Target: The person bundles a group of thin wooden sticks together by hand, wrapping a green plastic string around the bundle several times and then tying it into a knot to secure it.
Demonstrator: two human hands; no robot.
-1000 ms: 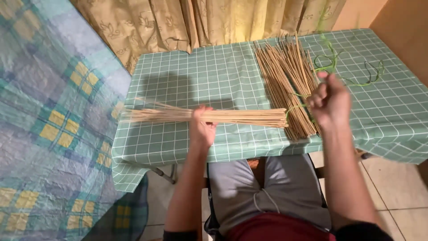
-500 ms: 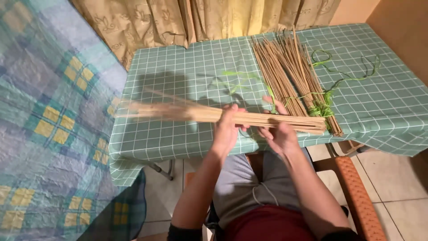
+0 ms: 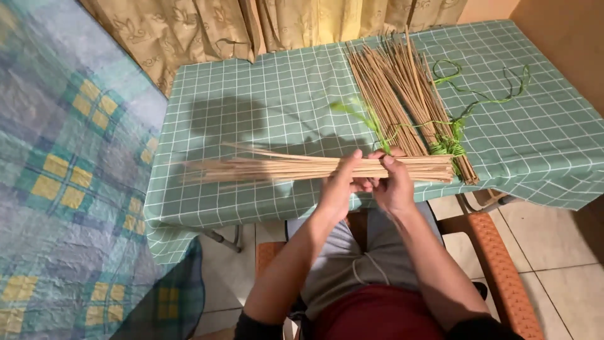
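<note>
On your left, the fanned thin tips of the long bundle of pale straw-coloured sticks [image 3: 314, 169] hang loose above the bench [image 3: 251, 107] with its green checked cloth; nothing binds them there, so they could splay or slide out if your grip slackens. Your left hand [image 3: 340, 189] is closed around the bundle near its middle, and your right hand [image 3: 393, 184] is closed on it just beside, the two touching. With both hands bunched together, the long ends could sag and snap. To the right, the green plastic cord [image 3: 450, 146] wraps the thick end and trails across the flat pile of loose sticks [image 3: 402, 94]; a pull could snag and scatter them
</note>
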